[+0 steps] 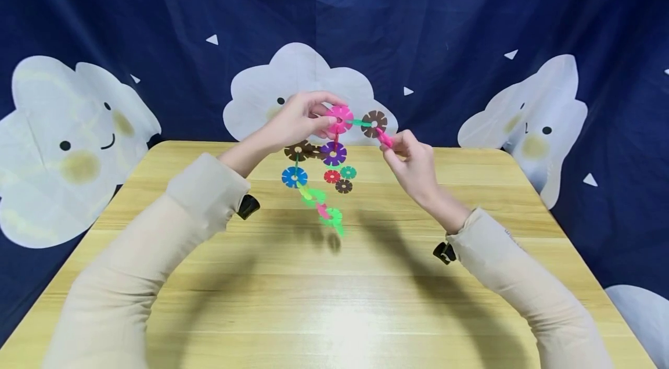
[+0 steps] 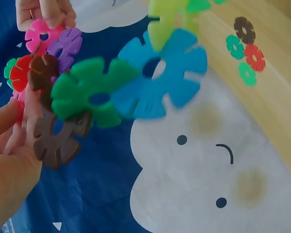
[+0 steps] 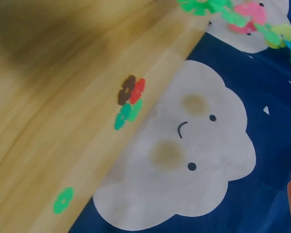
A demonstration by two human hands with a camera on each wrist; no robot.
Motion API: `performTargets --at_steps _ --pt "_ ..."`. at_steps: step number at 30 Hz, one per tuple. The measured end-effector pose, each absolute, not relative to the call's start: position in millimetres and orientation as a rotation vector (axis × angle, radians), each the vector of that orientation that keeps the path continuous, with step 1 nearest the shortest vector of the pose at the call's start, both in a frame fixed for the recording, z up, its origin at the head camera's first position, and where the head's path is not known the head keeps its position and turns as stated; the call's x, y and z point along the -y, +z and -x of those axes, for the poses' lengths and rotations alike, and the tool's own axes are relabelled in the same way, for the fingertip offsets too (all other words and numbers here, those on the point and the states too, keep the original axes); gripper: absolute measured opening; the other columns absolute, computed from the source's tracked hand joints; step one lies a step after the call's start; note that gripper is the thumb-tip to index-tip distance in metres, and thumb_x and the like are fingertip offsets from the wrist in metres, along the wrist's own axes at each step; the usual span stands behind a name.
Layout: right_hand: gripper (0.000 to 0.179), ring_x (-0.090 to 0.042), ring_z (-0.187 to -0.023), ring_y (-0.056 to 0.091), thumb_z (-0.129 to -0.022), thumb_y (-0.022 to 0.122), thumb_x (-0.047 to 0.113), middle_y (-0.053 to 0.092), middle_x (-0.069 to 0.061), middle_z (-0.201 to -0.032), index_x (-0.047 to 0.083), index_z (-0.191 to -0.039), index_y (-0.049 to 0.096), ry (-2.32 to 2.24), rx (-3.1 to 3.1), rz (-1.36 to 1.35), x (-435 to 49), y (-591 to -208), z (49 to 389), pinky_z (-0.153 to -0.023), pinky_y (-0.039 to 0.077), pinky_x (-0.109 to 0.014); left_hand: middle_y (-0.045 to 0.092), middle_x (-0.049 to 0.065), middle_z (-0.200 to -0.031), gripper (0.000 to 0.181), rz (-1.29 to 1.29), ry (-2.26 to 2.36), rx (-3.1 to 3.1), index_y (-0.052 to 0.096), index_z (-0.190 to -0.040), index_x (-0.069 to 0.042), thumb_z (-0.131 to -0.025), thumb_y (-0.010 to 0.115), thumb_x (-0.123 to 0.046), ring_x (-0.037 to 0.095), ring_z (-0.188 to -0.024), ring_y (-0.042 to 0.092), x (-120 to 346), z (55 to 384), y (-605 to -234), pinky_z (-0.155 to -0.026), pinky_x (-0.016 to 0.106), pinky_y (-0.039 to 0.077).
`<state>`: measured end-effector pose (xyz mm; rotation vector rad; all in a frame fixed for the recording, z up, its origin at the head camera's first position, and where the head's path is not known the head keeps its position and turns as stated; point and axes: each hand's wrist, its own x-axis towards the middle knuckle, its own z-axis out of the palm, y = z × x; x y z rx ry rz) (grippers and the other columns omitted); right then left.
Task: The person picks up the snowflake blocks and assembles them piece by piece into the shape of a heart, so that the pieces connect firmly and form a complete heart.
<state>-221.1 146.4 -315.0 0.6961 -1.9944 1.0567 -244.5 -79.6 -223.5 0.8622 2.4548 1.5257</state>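
My left hand [image 1: 300,119] pinches a pink notched disc [image 1: 342,117] in a chain of interlocking plastic flower discs, held up above the table. From it a green disc [image 1: 358,122], seen edge-on, leads right to a brown disc [image 1: 374,124]. Below hang a purple disc [image 1: 333,154], a brown disc [image 1: 298,150] and a blue disc [image 1: 294,177]. The tail ends in light green discs [image 1: 331,217]. With thumb and fingertips, my right hand [image 1: 415,168] pinches another pink disc [image 1: 385,138], its edge right at the brown disc's rim.
On the wooden table [image 1: 345,282] lie a red disc [image 1: 331,176], a teal disc [image 1: 348,172] and a brown disc [image 1: 343,186], with a green one [image 3: 135,110] beside them. Another green disc [image 3: 63,200] lies apart. A dark blue cloud-print curtain [image 1: 444,20] hangs behind.
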Motion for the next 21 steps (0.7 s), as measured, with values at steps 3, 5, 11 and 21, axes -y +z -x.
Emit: performTargets --at_steps 3,5,11,21 --pt "0.010 -0.026 -0.067 0.067 -0.076 0.062 -0.011 0.067 -0.018 -0.078 -0.005 -0.082 0.056 1.026 2.003 -0.733 -145 -320 220 -0.061 0.054 -0.028 0.066 0.019 -0.093 0.032 -0.884 1.436 -2.537 0.056 -0.121 -0.003 -0.089 0.054 -0.002 0.020 -0.070 0.066 78 246 -221 -0.069 0.031 0.054" --pt "0.011 -0.028 -0.067 0.067 -0.076 0.063 -0.012 0.067 -0.019 -0.079 -0.006 -0.082 0.055 1.024 2.000 -0.748 -145 -322 219 -0.061 0.054 -0.031 0.067 0.018 -0.091 0.033 -0.890 1.400 -2.561 0.056 -0.122 -0.004 -0.089 0.055 -0.001 0.022 -0.071 0.066 78 247 -220 -0.070 0.032 0.054" --pt "0.012 -0.029 -0.069 0.067 -0.076 0.064 -0.011 0.067 -0.020 -0.081 -0.007 -0.083 0.055 1.037 1.992 -0.747 -142 -326 218 -0.063 0.054 -0.031 0.067 0.017 -0.089 0.027 -0.916 1.356 -2.572 0.055 -0.115 -0.005 -0.089 0.055 -0.001 0.023 -0.070 0.066 76 246 -215 -0.067 0.033 0.054" --pt "0.014 -0.028 -0.071 0.067 -0.076 0.066 -0.009 0.067 -0.019 -0.083 -0.007 -0.086 0.056 1.097 2.001 -0.747 -137 -331 215 -0.065 0.054 -0.030 0.067 0.016 -0.096 0.026 -0.998 1.248 -2.616 0.061 -0.113 -0.004 -0.088 0.056 -0.002 0.021 -0.071 0.067 74 250 -207 -0.068 0.030 0.054"
